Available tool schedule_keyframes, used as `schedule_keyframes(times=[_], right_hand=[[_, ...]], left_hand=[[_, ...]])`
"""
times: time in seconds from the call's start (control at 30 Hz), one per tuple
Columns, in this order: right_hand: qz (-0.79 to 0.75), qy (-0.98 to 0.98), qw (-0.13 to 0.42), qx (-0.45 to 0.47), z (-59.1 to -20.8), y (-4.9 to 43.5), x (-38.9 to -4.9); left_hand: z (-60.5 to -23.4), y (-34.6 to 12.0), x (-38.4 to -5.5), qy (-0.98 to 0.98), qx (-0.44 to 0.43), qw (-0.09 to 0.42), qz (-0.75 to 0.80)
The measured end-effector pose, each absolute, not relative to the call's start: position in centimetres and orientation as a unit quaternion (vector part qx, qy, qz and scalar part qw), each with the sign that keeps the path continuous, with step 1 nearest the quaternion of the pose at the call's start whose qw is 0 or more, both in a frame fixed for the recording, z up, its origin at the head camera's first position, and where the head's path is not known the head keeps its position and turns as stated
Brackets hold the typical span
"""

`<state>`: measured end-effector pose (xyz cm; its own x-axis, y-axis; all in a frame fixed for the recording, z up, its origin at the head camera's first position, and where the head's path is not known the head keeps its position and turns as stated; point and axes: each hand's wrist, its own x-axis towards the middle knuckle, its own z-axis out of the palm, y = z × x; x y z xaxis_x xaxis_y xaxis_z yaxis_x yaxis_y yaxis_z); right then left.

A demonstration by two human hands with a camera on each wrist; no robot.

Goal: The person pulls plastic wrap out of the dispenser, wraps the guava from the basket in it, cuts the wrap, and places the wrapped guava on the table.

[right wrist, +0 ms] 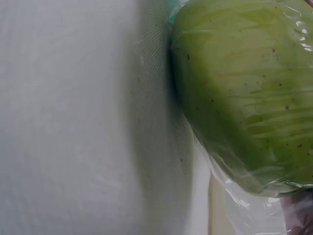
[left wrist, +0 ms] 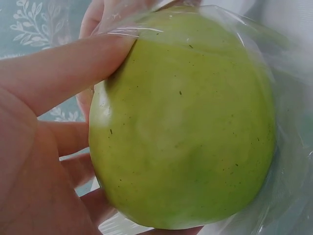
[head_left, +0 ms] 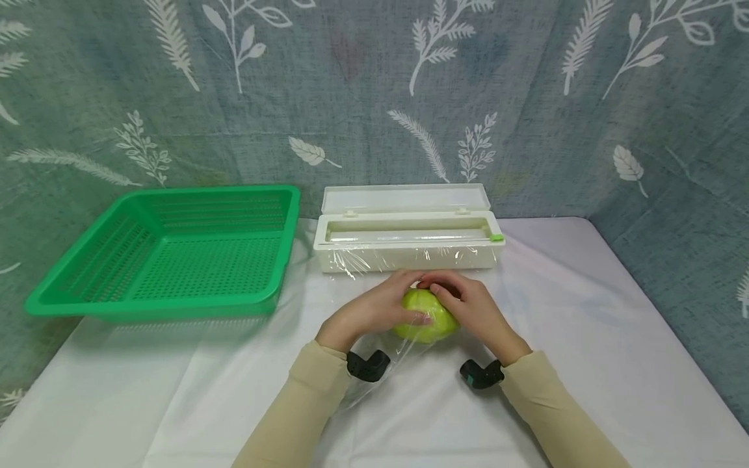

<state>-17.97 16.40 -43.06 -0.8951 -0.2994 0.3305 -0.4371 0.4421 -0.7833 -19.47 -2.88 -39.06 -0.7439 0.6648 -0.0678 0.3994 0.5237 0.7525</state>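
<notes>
A round green fruit (head_left: pixel 422 322) with small dark specks sits low over the white cloth, between both hands. Clear plastic wrap (right wrist: pixel 254 208) lies over it, creased on its right side and trailing loosely toward the left forearm. The left hand (head_left: pixel 381 307) holds the fruit from the left, its thumb across the near face and its other fingers behind. From the right, the right hand (head_left: pixel 471 305) bends over the fruit's far upper edge, with thumb and index fingertips close together on the wrap. Its fingertips are partly hidden, and the right wrist view barely shows that hand.
Just beyond the hands stands a white wrap dispenser box (head_left: pixel 409 258), lid raised, with film hanging over its front and a green slider (head_left: pixel 497 238) at its right end. A green plastic basket (head_left: pixel 158 307) stands at the left. Behind hangs a leaf-patterned curtain (head_left: pixel 363 97).
</notes>
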Motion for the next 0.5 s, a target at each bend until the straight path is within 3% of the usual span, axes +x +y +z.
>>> schedule_keyframes(times=[0.5], right_hand=[[0.44,-0.865,0.097,0.223,-42.97,16.25,-17.86]], left_hand=[[-39.03,-2.8,-19.6,0.857,0.319,0.165,0.37]])
